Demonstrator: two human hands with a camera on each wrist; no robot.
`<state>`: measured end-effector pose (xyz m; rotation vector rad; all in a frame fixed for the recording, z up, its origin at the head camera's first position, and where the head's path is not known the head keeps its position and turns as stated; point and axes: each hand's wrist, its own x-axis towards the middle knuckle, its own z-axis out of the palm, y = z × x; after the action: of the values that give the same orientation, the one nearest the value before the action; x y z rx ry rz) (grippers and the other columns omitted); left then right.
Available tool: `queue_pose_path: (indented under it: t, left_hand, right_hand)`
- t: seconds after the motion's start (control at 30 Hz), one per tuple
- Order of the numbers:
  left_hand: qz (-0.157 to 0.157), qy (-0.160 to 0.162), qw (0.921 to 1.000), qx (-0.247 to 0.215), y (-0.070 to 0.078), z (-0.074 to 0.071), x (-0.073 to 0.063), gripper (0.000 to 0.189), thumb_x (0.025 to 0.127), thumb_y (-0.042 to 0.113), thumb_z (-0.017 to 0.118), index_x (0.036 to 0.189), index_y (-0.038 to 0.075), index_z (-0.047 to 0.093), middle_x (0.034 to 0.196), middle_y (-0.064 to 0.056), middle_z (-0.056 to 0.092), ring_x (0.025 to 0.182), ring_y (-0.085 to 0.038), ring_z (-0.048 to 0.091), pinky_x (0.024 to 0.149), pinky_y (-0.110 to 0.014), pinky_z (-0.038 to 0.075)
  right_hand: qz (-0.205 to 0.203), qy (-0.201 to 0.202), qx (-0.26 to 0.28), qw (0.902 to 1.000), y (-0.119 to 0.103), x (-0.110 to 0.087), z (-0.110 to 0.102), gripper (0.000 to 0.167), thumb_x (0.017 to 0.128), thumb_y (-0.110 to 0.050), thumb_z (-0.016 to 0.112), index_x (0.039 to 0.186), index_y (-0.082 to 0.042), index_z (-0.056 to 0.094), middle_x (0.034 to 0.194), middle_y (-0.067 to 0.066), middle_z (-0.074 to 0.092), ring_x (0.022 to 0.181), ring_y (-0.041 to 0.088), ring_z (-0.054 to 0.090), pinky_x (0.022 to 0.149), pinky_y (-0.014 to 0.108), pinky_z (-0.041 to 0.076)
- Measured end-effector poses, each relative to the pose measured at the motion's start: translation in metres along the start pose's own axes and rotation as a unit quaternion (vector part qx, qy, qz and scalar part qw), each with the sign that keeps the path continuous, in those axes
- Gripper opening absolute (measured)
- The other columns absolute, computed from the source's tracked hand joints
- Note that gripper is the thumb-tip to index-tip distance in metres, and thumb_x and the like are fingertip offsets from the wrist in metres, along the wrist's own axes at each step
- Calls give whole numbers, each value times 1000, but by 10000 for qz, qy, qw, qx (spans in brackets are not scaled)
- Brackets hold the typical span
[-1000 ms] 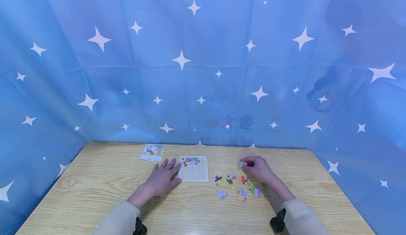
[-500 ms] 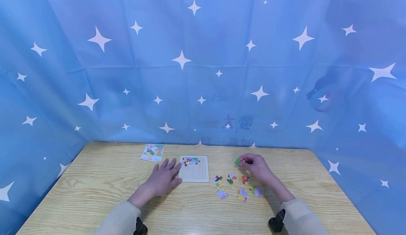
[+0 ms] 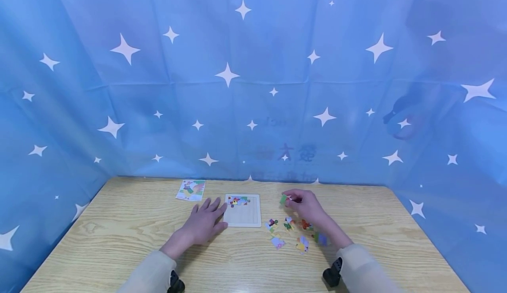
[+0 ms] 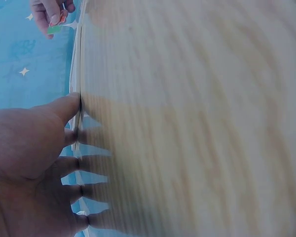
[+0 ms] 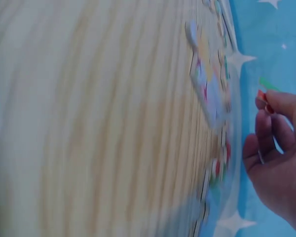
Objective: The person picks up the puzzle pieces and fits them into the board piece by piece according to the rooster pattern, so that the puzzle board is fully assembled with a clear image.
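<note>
My right hand (image 3: 306,204) pinches a green and red jigsaw piece (image 3: 283,199) between thumb and fingertips, held over the table right of the puzzle tray. In the right wrist view the same piece (image 5: 265,96) shows at the thumb tip. My left hand (image 3: 203,222) lies on the table with fingers spread, its fingertips and thumb at the left edge of the white puzzle tray (image 3: 242,217). A joined strip of puzzle pieces (image 3: 238,201) fills part of the tray's top. In the left wrist view the left fingertips (image 4: 71,101) meet the tabletop.
Several loose jigsaw pieces (image 3: 302,243) lie on the wooden table (image 3: 237,262) below the right hand, and the right forearm partly overlaps them. A picture card (image 3: 191,190) lies at the back left. A blue star-printed curtain (image 3: 253,108) hangs behind the table's far edge.
My right hand, with the jigsaw piece in its fingers, has moved left toward the tray and slightly away from me. The left hand and the tray have stayed in place.
</note>
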<state>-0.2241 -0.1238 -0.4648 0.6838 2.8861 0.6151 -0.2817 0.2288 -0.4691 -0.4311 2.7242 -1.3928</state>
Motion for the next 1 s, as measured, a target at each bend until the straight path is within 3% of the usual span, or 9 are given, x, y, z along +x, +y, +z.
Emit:
queue_pose_path:
  t: [0.2, 0.57, 0.73, 1.0]
  left_hand:
    - [-19, 9, 10000, -3, 1, -1, 0, 59, 106, 34, 58, 154, 2, 46, 160, -25, 35, 147, -51, 26, 111, -73, 23]
    - [190, 96, 9998, -33, -7, 7, 2, 59, 106, 32, 57, 154, 0, 44, 160, -28, 34, 146, -55, 25, 110, -75, 21]
    - [135, 113, 9998, -23, -11, 11, 4, 59, 106, 33, 57, 156, 2, 43, 161, -26, 32, 147, -53, 23, 111, -74, 21]
    - [67, -7, 10000, -49, -1, 0, 0, 59, 107, 32, 57, 154, 0, 44, 160, -27, 34, 147, -53, 25, 111, -74, 21]
  right_hand:
    - [-423, 4, 64, 9991, -8, 8, 12, 29, 98, -4, 69, 127, 2, 69, 88, 4, 69, 76, 23, 64, 60, 28, 49]
    - [-305, -133, 545, 9980, -29, 14, 35, 26, 99, -1, 66, 124, 6, 65, 89, 7, 71, 84, 24, 69, 70, 30, 55]
    - [-286, -191, 792, 9963, -34, 19, 46, 21, 97, 2, 67, 118, 5, 64, 89, 7, 69, 88, 22, 70, 76, 31, 57]
    - [-114, -208, 1159, 9930, -40, 24, 60, 14, 97, 5, 66, 110, 4, 60, 87, 7, 60, 85, 21, 67, 79, 38, 60]
